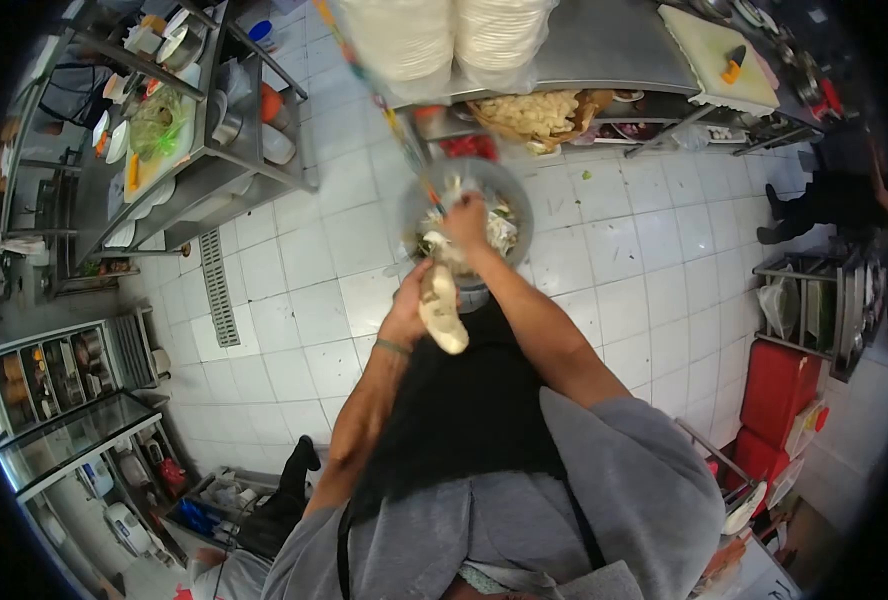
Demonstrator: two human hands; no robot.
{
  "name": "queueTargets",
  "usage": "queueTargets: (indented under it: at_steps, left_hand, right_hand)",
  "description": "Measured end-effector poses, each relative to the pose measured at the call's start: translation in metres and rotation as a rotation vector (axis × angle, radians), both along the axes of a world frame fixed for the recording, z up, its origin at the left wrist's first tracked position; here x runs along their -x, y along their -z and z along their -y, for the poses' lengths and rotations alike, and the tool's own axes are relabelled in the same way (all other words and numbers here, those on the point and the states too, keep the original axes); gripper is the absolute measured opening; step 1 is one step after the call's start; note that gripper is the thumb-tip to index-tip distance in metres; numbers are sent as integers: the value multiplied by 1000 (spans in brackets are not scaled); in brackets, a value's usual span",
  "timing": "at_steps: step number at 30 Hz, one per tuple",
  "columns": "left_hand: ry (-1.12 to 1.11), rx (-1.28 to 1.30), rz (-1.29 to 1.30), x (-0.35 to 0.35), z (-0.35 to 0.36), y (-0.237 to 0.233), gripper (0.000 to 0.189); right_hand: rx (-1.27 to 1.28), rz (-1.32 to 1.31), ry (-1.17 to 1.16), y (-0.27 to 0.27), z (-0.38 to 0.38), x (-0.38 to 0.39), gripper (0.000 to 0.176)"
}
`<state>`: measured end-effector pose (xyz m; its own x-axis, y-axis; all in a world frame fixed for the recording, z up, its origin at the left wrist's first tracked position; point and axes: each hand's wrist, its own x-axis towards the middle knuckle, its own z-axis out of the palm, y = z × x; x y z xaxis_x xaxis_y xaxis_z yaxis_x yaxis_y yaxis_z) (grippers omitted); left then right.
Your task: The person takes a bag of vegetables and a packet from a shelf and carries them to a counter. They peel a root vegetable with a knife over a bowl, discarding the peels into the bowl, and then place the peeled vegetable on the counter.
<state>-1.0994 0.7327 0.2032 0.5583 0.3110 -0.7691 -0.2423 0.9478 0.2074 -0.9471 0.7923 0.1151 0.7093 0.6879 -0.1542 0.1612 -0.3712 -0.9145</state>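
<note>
My left hand (404,304) is wrapped round a pale, elongated root vegetable (443,312) with brownish patches on its surface. My right hand (468,222) is a closed fist just above it, smeared by motion, and what it grips is too blurred to make out. Below both hands stands a round grey bin (520,208) holding whitish and green scraps (502,236).
A steel counter (604,45) ahead carries wrapped white stacks (399,45) and a cutting board (709,55) with a knife (733,64). Pale pieces (529,115) fill a basket below. Steel shelving (254,150) stands left. Another person (824,208) is at right, another behind.
</note>
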Motion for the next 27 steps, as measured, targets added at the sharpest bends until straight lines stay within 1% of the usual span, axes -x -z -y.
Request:
queueTargets:
  at_steps: [3,4,5,6,7,8,11,12,13,14,15,16,17,18,21,22,24,25,27]
  left_hand:
    - [-25,8,34,1,-1,9,41]
    - [-27,39,30,3,0,7,42]
    - [-5,16,23,5,3,4,42]
    - [23,-11,10,9,5,-5,43]
    - [52,-35,-3,13,5,-11,43]
    - [30,-46,37,14,4,-9,45]
    - [-30,44,75,13,-9,10,44]
    - [-39,103,115,11,-13,12,44]
    - [-19,68,110,9,-16,10,44]
    - [2,32,104,8,-18,8,45]
    - [22,-1,99,6,-19,4,45]
    - [44,-30,130,6,-19,0,47]
    - [60,-39,103,4,-18,-4,48]
    - [75,-49,77,1,-17,-7,48]
    - [63,-52,50,-6,-16,-9,47]
    - [49,-37,40,-8,-15,-6,47]
    - [57,-23,55,-6,-14,-6,44]
    - [21,-1,58,-5,-13,-5,43]
    - [-49,42,66,-4,-12,-2,43]
  right_hand:
    - [38,42,60,4,-6,-3,21]
    - [-94,111,51,8,-10,-15,22]
    - [-85,-6,86,13,-13,-29,21]
    - [-79,-128,126,-6,-15,-40,20]
    - [-72,-251,167,-14,-16,-46,20]
    - [-74,28,161,-12,-16,-43,17]
    - [-43,-77,50,30,-5,-14,18]
    - [-17,-343,82,-6,10,1,20]
    - [6,-612,116,-46,20,11,21]
    - [-1,-211,-95,16,22,12,22]
    - [-14,228,-206,18,23,13,23]
    - [-7,64,-145,20,24,11,23]
    - [-25,-122,-30,22,27,7,22]
    - [-56,-299,104,-23,30,4,22]
    - [-13,-101,209,-27,27,0,20]
    - [-3,-90,205,-27,26,-2,20]
    - [-5,25,201,-27,17,-5,19]
    - [-3,80,206,-26,16,-6,19]
    - [-86,-56,181,-36,20,-16,21]
